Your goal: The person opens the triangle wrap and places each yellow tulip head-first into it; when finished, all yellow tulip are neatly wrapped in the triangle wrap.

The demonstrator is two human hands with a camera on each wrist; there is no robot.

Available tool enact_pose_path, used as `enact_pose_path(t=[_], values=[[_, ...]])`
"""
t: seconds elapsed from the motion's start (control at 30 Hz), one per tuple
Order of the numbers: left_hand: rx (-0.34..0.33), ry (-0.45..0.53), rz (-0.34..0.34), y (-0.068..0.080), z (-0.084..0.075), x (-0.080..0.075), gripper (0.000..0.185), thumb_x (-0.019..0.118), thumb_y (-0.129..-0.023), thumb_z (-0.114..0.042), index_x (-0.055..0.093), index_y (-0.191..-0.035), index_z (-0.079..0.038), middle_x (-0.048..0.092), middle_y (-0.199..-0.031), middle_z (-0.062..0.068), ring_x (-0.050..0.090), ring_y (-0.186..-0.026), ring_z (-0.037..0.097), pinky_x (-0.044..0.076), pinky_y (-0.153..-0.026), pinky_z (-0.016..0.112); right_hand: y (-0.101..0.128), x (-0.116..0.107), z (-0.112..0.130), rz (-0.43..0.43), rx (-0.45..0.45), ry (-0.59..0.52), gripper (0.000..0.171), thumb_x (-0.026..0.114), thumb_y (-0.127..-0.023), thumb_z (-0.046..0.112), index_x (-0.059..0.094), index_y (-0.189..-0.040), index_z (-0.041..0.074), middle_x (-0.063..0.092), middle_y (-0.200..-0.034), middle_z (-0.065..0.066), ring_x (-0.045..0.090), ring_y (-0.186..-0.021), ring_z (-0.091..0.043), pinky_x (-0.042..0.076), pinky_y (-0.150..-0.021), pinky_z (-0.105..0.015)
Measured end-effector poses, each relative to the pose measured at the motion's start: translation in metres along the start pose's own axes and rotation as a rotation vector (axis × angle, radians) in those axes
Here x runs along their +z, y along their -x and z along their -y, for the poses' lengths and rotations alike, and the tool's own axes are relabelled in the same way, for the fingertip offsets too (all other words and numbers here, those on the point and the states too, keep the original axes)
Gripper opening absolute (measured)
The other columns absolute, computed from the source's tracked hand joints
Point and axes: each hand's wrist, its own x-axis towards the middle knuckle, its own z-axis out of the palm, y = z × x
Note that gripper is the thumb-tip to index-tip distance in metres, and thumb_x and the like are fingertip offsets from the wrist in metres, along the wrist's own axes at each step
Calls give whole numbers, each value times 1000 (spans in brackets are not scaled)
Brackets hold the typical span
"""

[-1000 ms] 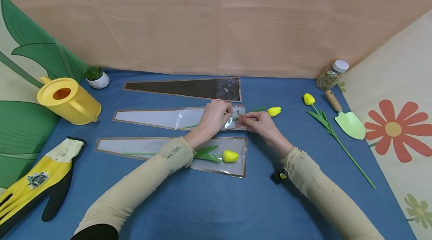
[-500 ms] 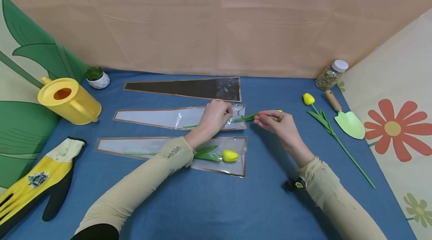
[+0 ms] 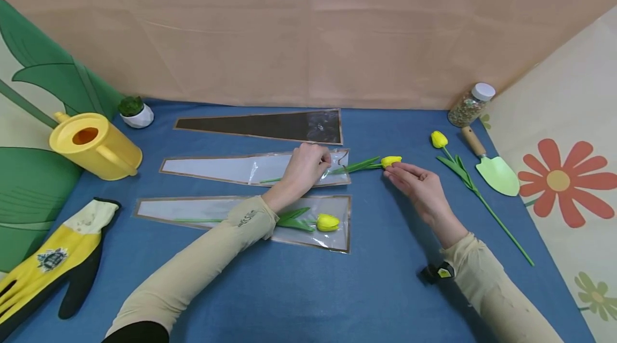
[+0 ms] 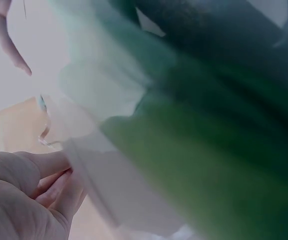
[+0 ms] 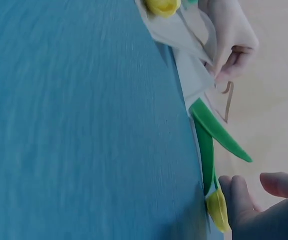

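Left hand (image 3: 305,167) pinches the open mouth of the middle clear sleeve (image 3: 241,169), which holds the yellow tulip's (image 3: 391,161) stem; its bloom lies outside at 3 o'clock. Right hand (image 3: 418,187), fingers relaxed, touches that bloom. Sleeve printing (image 3: 248,217) on the left forearm is unreadable.

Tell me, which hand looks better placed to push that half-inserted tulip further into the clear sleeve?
Probably the right hand: its fingertips are at the tulip bloom outside the clear sleeve, while the left hand pinches the sleeve's open edge.
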Motion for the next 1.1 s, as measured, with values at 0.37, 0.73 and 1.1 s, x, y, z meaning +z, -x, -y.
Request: enact_pose_path(t=[0.37, 0.73, 1.1], values=[[11, -16, 7, 1, -1, 1, 14, 71, -99, 5, 81, -95, -4, 77, -87, 9, 65, -68, 19, 56, -71, 36, -3, 17, -9, -19, 62, -103, 54, 59, -109, 0, 37, -156, -16, 75, -122, -8, 74, -113, -17, 46, -113, -33], [-14, -17, 35, 2, -1, 5, 15, 71, -98, 5, 81, -94, -5, 78, -88, 8, 69, -72, 20, 58, -73, 36, -11, 37, -11, -199, 193, -338, 58, 53, -110, -2, 33, -164, -3, 43, -161, -15, 63, -133, -20, 46, -110, -26], [-4, -17, 32, 3, 0, 6, 12, 75, -100, 0, 78, -90, -6, 76, -86, 8, 59, -68, 16, 50, -69, 31, -13, 43, -10, -244, 181, -502, 57, 56, -107, -4, 41, -162, 0, 73, -127, -12, 71, -121, -19, 50, -105, -24]])
